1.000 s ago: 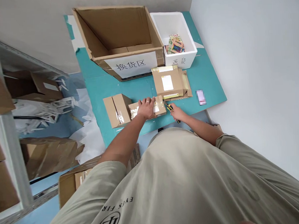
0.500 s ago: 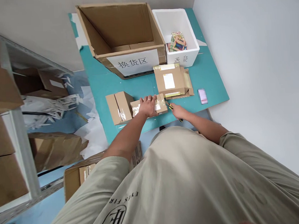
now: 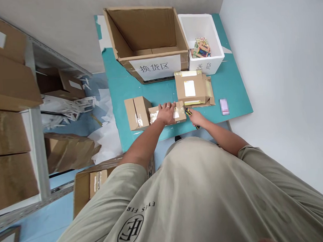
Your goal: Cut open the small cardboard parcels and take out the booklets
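My left hand lies across the top of a small taped cardboard box, its fingers over the far edge, gripping it against the table. In my right hand is a black-and-yellow utility knife. The knife's tip is at the box's right end; whether the blade touches the tape is too small to tell. A second closed carton stands just left of the held box. Behind the knife lie flattened cardboard packages, one with a white label.
On the green table stand a large open carton and a white foam box with small colourful packs inside. A blurred pink item lies at the right. Shelving with cartons is at the left, an open carton below.
The whole view has shifted, so the table appears further right. My left hand stays on the small box, and the knife remains at its right end.
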{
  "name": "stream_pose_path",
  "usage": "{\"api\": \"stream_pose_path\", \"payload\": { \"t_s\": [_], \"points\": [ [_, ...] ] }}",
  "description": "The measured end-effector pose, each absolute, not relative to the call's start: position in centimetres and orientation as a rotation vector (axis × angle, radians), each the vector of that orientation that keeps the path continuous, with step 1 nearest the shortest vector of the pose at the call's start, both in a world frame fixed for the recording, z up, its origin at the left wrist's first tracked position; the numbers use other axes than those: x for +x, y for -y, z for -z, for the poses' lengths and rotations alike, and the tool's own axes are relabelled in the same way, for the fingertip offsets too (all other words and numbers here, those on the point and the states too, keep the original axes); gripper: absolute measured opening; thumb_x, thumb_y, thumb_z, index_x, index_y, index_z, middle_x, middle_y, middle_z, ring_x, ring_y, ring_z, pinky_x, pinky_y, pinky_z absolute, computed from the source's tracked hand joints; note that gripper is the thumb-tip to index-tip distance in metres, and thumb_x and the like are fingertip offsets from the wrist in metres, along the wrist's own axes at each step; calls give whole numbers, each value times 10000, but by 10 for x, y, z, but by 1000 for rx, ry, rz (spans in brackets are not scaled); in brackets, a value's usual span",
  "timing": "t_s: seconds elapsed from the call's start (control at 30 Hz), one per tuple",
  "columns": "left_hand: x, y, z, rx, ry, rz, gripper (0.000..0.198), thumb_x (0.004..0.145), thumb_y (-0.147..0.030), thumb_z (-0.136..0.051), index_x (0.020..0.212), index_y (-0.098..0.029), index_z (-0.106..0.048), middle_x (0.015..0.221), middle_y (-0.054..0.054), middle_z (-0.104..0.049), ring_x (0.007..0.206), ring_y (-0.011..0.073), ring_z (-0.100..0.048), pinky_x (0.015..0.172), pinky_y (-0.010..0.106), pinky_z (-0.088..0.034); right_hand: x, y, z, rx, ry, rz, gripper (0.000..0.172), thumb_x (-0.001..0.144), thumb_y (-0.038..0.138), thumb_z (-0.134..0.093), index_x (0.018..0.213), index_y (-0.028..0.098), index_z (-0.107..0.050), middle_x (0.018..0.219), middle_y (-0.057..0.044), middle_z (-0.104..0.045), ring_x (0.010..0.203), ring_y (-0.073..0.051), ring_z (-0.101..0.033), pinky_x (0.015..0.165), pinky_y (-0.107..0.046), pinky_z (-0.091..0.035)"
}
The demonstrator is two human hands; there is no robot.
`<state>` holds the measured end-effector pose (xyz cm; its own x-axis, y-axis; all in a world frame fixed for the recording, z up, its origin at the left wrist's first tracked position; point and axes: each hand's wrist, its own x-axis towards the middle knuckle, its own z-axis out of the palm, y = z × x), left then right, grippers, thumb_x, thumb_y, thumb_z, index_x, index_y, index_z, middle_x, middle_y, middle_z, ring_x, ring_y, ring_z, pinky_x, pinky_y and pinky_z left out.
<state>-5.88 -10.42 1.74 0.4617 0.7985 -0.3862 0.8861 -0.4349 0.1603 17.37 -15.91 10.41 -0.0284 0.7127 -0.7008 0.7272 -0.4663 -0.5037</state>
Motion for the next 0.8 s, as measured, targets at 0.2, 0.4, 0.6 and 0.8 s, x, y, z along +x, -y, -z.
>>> {"api": "stream_pose_path", "payload": {
  "t_s": [0.2, 0.4, 0.6, 0.8],
  "points": [
    [-58, 103, -14, 2386, -1425, 352, 1487, 783, -627, -901, 1945, -153, -103, 1839, 314, -422, 1654, 584, -379, 1400, 700, -166, 176, 161, -111, 2200, -1675, 1495, 685, 1230, 268, -472, 1910, 226, -405, 1282, -169, -870, 766, -258, -853, 697, -316, -674],
    [-57, 104, -15, 2397, -1421, 368, 1494, 781, -630, -905, 1943, -138, -105, 1844, 322, -418, 1664, 576, -381, 1397, 685, -181, 178, 161, -103, 2191, -1621, 1507, 681, 1236, 249, -481, 1911, 216, -396, 1214, -139, -867, 745, -225, -827, 664, -276, -644],
    [-55, 105, -18, 2402, -1412, 362, 1456, 788, -609, -890, 1931, -96, -146, 1832, 343, -421, 1650, 581, -398, 1394, 685, -187, 182, 162, -98, 2190, -1625, 1543, 680, 1238, 231, -460, 1914, 237, -389, 1124, -105, -845, 709, -196, -789, 644, -254, -636],
    [-56, 105, -16, 2408, -1412, 317, 1444, 774, -580, -919, 1925, -107, -185, 1809, 337, -452, 1629, 562, -425, 1388, 687, -200, 187, 163, -99, 2167, -1629, 1550, 665, 1236, 220, -478, 1898, 258, -423, 1055, -88, -832, 685, -194, -772, 638, -259, -633]
  ]
}}
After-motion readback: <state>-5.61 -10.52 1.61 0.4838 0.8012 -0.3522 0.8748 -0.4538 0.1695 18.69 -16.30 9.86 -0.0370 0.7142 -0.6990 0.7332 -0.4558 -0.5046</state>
